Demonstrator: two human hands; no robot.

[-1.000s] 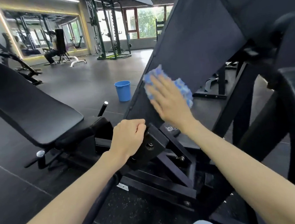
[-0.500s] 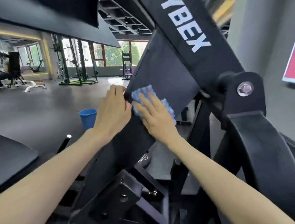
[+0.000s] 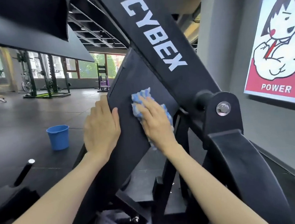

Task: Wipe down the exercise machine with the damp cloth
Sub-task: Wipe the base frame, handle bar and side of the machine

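Head view, looking down along 2 bare forearms at a black exercise machine (image 3: 158, 44) whose slanted frame beam carries white CYBEX lettering. Below that beam sits a tilted black plate (image 3: 136, 130), and everything that follows is placed against this plate.

Right hand (image 3: 155, 121) lies flat on the plate's face, toward its right edge. Its fingers are straight and close together, pointing up and left, and the palm presses a blue and white cloth (image 3: 142, 98) against the surface. The cloth is bunched; it pokes out past the fingertips at the top and along the hand's outer side, with a small scrap showing near the wrist. Nothing is pinched; the hand simply bears down on the cloth.

Left hand (image 3: 101, 128) holds the plate's left edge. Its thumb (image 3: 115, 114) lies on the front face, while the fingers wrap over the edge toward the back, where their tips are hidden. The 2 hands are near each other with a strip of bare plate between them.

Left of the plate, a blue bucket (image 3: 58, 137) stands upright on the dark gym floor (image 3: 27, 118), well apart from the left hand. Right of the plate, past a pivot bolt (image 3: 223, 108) on the frame, a cartoon poster (image 3: 278, 50) reading POWER hangs on the grey wall.
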